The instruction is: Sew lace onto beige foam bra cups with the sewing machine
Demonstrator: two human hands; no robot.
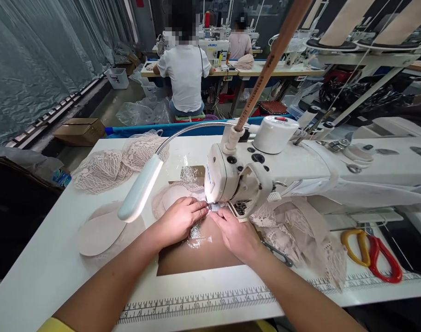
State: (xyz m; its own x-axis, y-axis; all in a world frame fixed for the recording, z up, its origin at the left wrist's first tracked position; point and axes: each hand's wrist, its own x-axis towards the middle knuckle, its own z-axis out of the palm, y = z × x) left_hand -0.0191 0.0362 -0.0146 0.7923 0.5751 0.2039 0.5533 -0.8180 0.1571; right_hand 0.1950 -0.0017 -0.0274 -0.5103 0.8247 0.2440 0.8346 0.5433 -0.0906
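Observation:
My left hand (pixel 181 219) and my right hand (pixel 235 234) meet under the head of a white sewing machine (pixel 262 168). Both pinch a small piece of pale lace fabric (pixel 214 207) right at the needle, fingertips almost touching. A beige lace cup piece (pixel 174 193) lies just behind my left hand. More beige lace (pixel 300 226) is bunched to the right of the needle, behind my right hand. The needle itself is hidden by the machine head.
A gooseneck lamp (pixel 141 188) reaches over the table's left. Lace cups (pixel 108 166) and a foam pad (pixel 99 233) lie at the left. Yellow scissors (pixel 355 246) and red scissors (pixel 385 260) rest at the right. A ruler strip (pixel 196 304) runs along the front edge. Two people sit at machines behind.

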